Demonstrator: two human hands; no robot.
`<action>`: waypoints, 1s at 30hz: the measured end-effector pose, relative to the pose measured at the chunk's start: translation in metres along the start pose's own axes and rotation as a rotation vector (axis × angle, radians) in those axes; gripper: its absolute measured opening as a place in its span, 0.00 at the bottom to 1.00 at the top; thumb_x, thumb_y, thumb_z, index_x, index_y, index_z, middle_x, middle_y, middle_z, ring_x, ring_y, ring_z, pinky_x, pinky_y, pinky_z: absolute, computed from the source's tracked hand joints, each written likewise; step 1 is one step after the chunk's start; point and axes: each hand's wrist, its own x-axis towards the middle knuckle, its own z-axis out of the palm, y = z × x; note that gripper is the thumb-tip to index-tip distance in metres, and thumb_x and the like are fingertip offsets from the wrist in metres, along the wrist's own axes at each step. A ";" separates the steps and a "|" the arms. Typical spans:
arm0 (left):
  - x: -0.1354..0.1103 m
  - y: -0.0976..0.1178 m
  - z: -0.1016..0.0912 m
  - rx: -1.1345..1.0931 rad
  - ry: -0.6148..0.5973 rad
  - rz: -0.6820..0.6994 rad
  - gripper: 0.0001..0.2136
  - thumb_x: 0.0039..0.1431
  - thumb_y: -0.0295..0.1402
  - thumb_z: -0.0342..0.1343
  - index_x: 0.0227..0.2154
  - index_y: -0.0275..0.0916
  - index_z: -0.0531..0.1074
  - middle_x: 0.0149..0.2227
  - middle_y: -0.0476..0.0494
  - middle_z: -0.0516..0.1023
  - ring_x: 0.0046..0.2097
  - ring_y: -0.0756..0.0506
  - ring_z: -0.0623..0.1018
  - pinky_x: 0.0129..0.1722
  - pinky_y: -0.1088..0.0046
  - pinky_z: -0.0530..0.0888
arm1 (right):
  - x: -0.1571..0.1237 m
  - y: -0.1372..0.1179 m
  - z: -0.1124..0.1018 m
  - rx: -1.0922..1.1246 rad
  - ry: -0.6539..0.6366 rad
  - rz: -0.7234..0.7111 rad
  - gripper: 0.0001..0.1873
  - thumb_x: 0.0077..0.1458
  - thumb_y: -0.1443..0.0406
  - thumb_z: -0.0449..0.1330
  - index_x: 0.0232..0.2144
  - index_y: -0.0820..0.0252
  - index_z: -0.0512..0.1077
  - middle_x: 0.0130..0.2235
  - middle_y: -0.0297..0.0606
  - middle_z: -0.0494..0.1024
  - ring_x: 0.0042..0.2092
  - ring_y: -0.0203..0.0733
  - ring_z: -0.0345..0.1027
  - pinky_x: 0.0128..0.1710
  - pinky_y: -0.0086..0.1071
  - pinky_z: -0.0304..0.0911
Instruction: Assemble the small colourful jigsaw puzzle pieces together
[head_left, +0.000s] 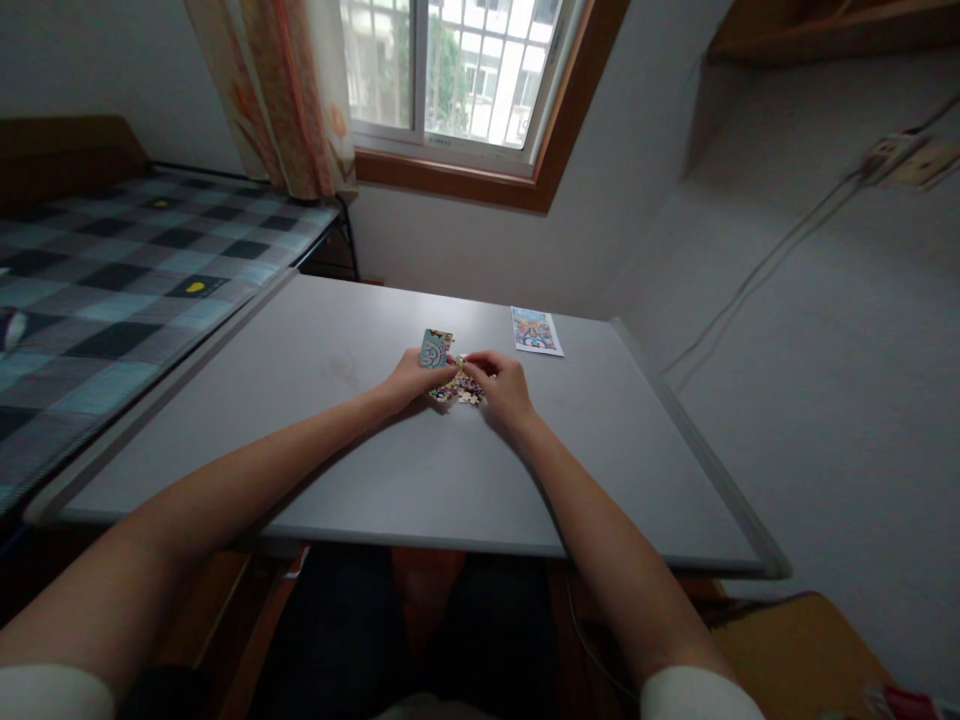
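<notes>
Both my hands meet at the middle of a grey table [360, 440]. A small pile of loose jigsaw pieces [466, 391] lies between them, beside a partly joined blue puzzle section [435, 348]. My left hand [415, 380] rests against that section, fingers curled, thumb and fingertips pinching a small piece. My right hand [501, 385] is curled over the pile, its fingertips pinched on a piece that touches the one in my left hand.
A colourful printed card [535, 331] lies flat at the table's far right. A bed with a checked cover [112, 290] runs along the left side. A window with a curtain [277, 90] is behind the table, a white wall on the right.
</notes>
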 end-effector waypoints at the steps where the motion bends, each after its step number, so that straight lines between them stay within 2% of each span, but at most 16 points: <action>1: 0.001 -0.002 0.000 -0.043 -0.015 -0.025 0.15 0.42 0.35 0.68 0.32 0.31 0.77 0.30 0.40 0.79 0.31 0.47 0.76 0.34 0.70 0.73 | -0.001 -0.001 0.000 -0.010 0.003 -0.011 0.13 0.47 0.57 0.64 0.30 0.61 0.79 0.29 0.39 0.80 0.30 0.38 0.69 0.33 0.33 0.64; 5: 0.003 -0.005 -0.002 -0.097 -0.048 -0.061 0.17 0.41 0.37 0.69 0.33 0.30 0.77 0.31 0.41 0.79 0.31 0.47 0.76 0.34 0.70 0.73 | -0.001 -0.002 0.002 0.031 0.016 0.001 0.13 0.46 0.57 0.64 0.30 0.62 0.79 0.30 0.40 0.80 0.31 0.39 0.70 0.34 0.33 0.65; 13: -0.001 0.008 0.001 0.223 -0.008 0.060 0.12 0.41 0.32 0.68 0.30 0.31 0.76 0.27 0.45 0.78 0.29 0.50 0.74 0.30 0.74 0.71 | 0.005 0.008 0.002 0.197 0.011 0.156 0.17 0.39 0.54 0.67 0.27 0.63 0.78 0.28 0.40 0.80 0.29 0.39 0.70 0.31 0.32 0.64; 17: -0.003 0.007 0.003 0.267 0.011 0.088 0.11 0.43 0.32 0.67 0.30 0.31 0.76 0.28 0.45 0.78 0.29 0.49 0.74 0.30 0.73 0.71 | 0.002 0.004 0.001 0.137 0.022 0.109 0.16 0.41 0.55 0.66 0.27 0.63 0.78 0.28 0.41 0.80 0.29 0.39 0.70 0.31 0.32 0.64; 21: -0.001 0.005 0.002 0.164 0.017 0.012 0.12 0.41 0.30 0.68 0.30 0.30 0.76 0.28 0.43 0.78 0.29 0.49 0.75 0.31 0.73 0.72 | -0.003 -0.005 0.000 -0.009 0.047 -0.004 0.14 0.45 0.57 0.65 0.29 0.62 0.79 0.29 0.41 0.80 0.29 0.38 0.69 0.32 0.32 0.63; 23: 0.000 0.004 0.001 0.061 -0.009 -0.033 0.14 0.41 0.29 0.68 0.32 0.29 0.76 0.30 0.41 0.79 0.31 0.49 0.76 0.33 0.72 0.73 | -0.003 -0.006 0.000 -0.003 0.050 -0.019 0.14 0.46 0.57 0.65 0.30 0.62 0.79 0.30 0.41 0.80 0.30 0.38 0.69 0.32 0.32 0.64; 27: 0.002 0.004 -0.002 -0.055 -0.099 -0.059 0.16 0.41 0.29 0.69 0.34 0.29 0.77 0.33 0.38 0.80 0.33 0.48 0.77 0.36 0.71 0.74 | 0.000 -0.002 0.002 0.155 0.038 0.054 0.16 0.42 0.54 0.67 0.28 0.61 0.79 0.31 0.41 0.81 0.32 0.41 0.72 0.34 0.34 0.66; 30: 0.003 0.004 -0.003 0.029 -0.087 -0.022 0.15 0.40 0.30 0.69 0.32 0.29 0.77 0.31 0.40 0.79 0.31 0.48 0.75 0.34 0.71 0.73 | 0.002 0.002 0.002 0.240 0.021 0.138 0.17 0.39 0.54 0.68 0.27 0.62 0.79 0.30 0.41 0.81 0.32 0.41 0.72 0.34 0.34 0.67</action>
